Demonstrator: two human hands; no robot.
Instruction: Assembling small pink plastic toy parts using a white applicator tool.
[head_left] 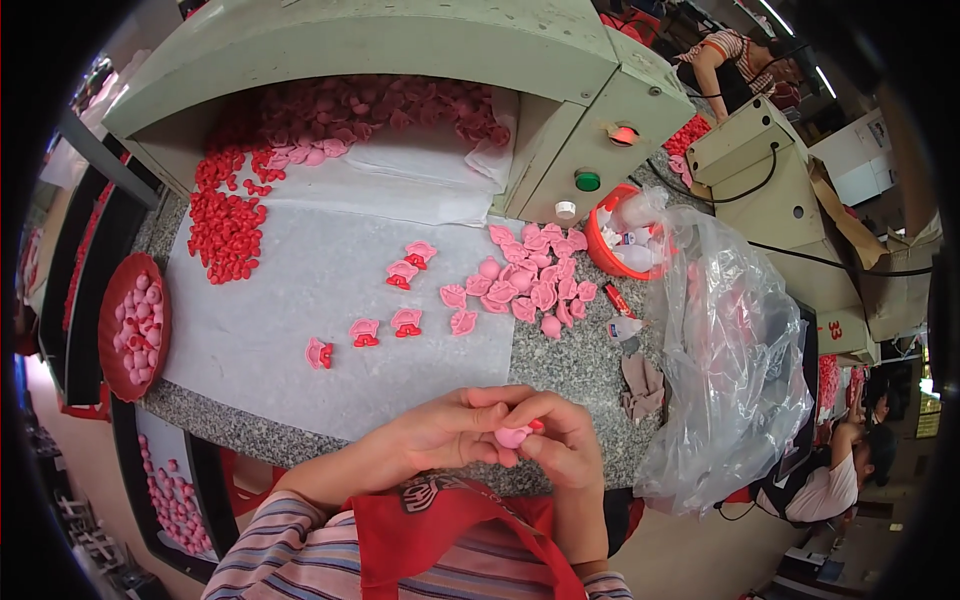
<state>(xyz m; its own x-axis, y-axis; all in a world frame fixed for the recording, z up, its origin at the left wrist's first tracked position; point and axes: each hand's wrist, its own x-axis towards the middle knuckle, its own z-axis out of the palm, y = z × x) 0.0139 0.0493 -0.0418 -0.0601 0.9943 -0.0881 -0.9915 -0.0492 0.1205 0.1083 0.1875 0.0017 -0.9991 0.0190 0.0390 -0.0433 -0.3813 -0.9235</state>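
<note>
My left hand [440,432] and my right hand [562,440] meet near the front edge of the speckled stone table [580,360]. Between their fingertips they pinch one small pink toy part [514,436] with a red bit at its side. Farther out on the white sheet [290,290] lie several finished pink-and-red pieces [405,322]. A heap of loose pink parts [530,285] sits to the right of them. Small red parts [225,225] are piled at the sheet's left.
A red tray of pink balls [135,325] rests at the left edge. A green-grey machine [420,50] stands behind, more pink parts under its hood. A red bowl [625,240], a glue bottle [625,328] and a clear plastic bag [730,350] lie right. Other people work beyond.
</note>
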